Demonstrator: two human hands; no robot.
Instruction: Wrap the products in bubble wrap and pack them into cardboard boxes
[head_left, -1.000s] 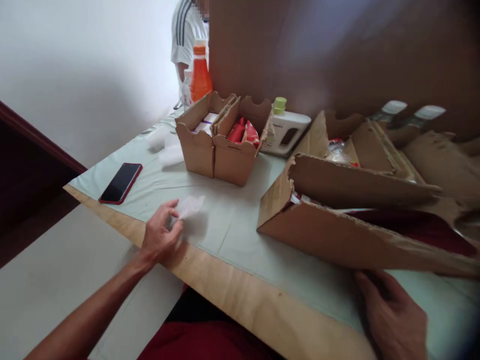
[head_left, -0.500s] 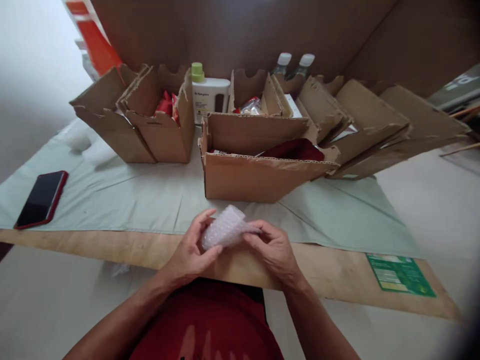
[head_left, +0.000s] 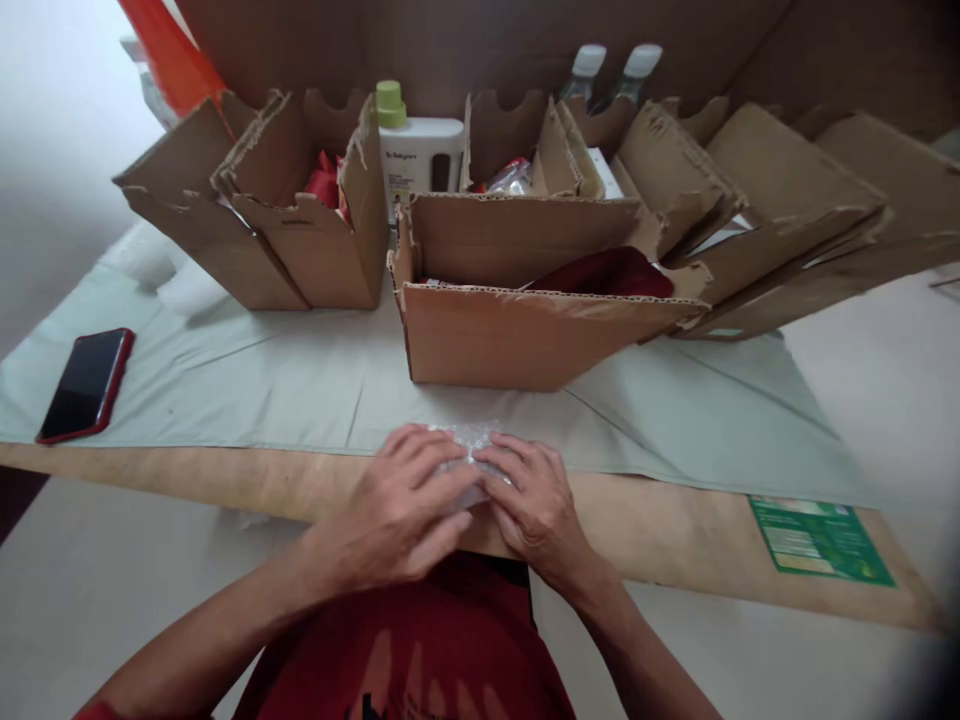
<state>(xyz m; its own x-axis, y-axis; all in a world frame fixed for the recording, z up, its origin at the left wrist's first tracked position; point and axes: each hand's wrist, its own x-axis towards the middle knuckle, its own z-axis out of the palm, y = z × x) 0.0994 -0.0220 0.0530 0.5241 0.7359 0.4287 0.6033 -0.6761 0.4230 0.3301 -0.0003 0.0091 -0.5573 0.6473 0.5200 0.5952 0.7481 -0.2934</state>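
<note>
A small bundle of clear bubble wrap (head_left: 474,436) is between my hands at the table's front edge. Over its left side curl the fingers of my left hand (head_left: 401,505), the thumb lying nearer my body. My right hand (head_left: 534,500) grips the right side, its fingertips pressed on the film and its thumb tucked below. Most of the bundle is covered by my fingers, and whether anything is inside cannot be made out.
Ahead stands a long cardboard box (head_left: 517,340) with dark red cloth in it. Behind it are more cardboard bins (head_left: 300,250), a white bottle (head_left: 420,150) with a green cap, and two white-capped bottles. A phone (head_left: 86,385) lies left; a green printed sheet (head_left: 821,540) lies right.
The bubble wrap, earlier a raised roll with a loose end in my right fingers, is now lower and flatter under both hands. My left hand has turned over onto it. The view has shifted slightly.
</note>
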